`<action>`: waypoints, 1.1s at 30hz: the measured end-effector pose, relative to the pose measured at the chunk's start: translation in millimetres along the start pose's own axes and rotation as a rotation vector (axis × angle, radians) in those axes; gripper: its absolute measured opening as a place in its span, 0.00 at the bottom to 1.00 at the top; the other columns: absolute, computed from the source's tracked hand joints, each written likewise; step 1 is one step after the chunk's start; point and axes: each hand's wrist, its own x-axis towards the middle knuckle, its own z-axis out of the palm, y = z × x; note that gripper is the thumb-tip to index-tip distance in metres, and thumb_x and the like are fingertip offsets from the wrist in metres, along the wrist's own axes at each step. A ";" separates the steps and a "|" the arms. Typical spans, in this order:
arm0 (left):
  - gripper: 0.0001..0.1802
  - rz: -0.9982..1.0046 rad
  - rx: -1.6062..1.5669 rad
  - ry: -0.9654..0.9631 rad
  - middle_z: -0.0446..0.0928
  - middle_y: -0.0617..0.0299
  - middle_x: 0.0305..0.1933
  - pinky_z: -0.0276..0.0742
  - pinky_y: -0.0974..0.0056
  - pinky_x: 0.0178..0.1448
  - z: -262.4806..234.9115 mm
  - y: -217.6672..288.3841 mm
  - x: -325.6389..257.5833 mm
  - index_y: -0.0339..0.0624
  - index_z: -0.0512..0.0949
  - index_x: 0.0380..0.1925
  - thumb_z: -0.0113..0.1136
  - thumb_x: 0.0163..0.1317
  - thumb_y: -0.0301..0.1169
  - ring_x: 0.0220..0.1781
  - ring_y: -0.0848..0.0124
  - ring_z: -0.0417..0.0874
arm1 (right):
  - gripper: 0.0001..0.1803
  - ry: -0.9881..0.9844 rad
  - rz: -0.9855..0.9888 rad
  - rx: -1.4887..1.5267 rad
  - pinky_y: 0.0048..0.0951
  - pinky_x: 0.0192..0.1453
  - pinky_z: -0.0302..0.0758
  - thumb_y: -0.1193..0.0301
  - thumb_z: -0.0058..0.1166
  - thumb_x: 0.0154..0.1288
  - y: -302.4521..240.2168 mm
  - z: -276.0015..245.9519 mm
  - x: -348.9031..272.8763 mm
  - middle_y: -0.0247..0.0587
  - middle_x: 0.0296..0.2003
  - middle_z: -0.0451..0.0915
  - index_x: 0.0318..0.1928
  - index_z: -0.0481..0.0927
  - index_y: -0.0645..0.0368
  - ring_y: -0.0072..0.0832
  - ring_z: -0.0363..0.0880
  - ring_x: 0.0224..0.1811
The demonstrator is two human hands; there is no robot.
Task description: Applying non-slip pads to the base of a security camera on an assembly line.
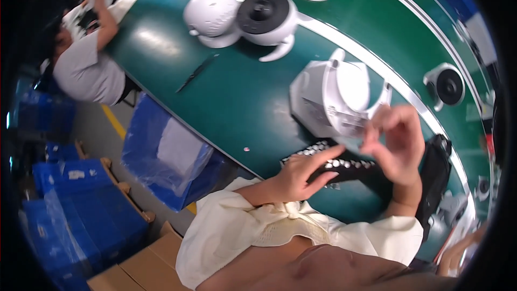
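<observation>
My left hand [302, 175] rests at a black sheet [350, 172] dotted with rows of small white round pieces. Its fingers and thumb are stretched apart and seem to touch the sheet. Raised to the right of the sheet is my right hand [397, 143], somewhat blurred, thumb and fingers curled toward each other. Whatever may be between those fingertips is too small to make out. Just beyond both hands, a white rounded plastic housing [318, 97] lies on the green table [253, 113], its far side partly open.
Farther off stand a white rounded unit [211, 13] and another with a black round face [264, 12]. A dark thin tool [196, 74] lies left. More units sit on the green conveyor [377, 16]. A black bag [435, 178] is at right, a blue lined bin [167, 151] at left. Another person [91, 67] works far left.
</observation>
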 end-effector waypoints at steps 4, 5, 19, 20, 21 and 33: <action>0.27 -0.080 0.063 -0.051 0.73 0.48 0.46 0.75 0.66 0.32 5.0 -4.0 2.1 0.31 0.61 0.52 0.56 0.51 0.23 0.30 0.63 0.81 | 0.17 -0.004 0.171 -0.003 0.16 0.34 0.63 0.85 0.48 0.54 11.4 -0.9 8.0 0.35 0.30 0.73 0.43 0.61 0.60 0.16 0.67 0.28; 0.27 -0.127 0.038 -0.053 0.73 0.47 0.45 0.75 0.65 0.33 7.5 -4.5 1.5 0.32 0.61 0.52 0.56 0.52 0.23 0.31 0.62 0.81 | 0.16 -0.025 0.197 -0.035 0.17 0.36 0.64 0.85 0.47 0.54 12.3 -1.5 7.8 0.35 0.30 0.72 0.43 0.61 0.61 0.16 0.67 0.29; 0.39 -0.185 -0.107 -0.092 0.60 0.34 0.56 0.66 0.61 0.55 9.2 -9.0 5.3 0.25 0.39 0.59 0.51 0.54 0.20 0.56 0.51 0.68 | 0.15 0.005 0.181 -0.110 0.17 0.35 0.68 0.82 0.50 0.55 20.7 9.8 21.3 0.36 0.35 0.70 0.43 0.63 0.65 0.16 0.66 0.30; 0.39 -0.185 -0.107 -0.090 0.60 0.34 0.56 0.66 0.61 0.55 8.9 -8.3 5.9 0.25 0.39 0.59 0.51 0.54 0.20 0.56 0.51 0.68 | 0.15 0.007 0.179 -0.123 0.17 0.34 0.68 0.82 0.50 0.55 21.0 10.1 21.3 0.36 0.35 0.70 0.43 0.63 0.64 0.16 0.66 0.29; 0.39 -0.181 -0.095 -0.099 0.60 0.34 0.56 0.65 0.61 0.55 8.7 -7.3 6.8 0.25 0.39 0.59 0.51 0.54 0.21 0.57 0.50 0.67 | 0.15 0.011 0.178 -0.137 0.17 0.34 0.68 0.82 0.50 0.55 20.9 10.2 21.4 0.35 0.35 0.70 0.43 0.63 0.64 0.16 0.66 0.29; 0.37 -0.110 0.034 -0.114 0.59 0.35 0.57 0.64 0.64 0.55 4.3 -11.3 3.3 0.22 0.45 0.59 0.53 0.53 0.20 0.57 0.53 0.67 | 0.13 0.060 0.033 -0.282 0.21 0.27 0.69 0.82 0.55 0.48 30.0 14.9 22.5 0.35 0.30 0.71 0.35 0.68 0.61 0.22 0.69 0.27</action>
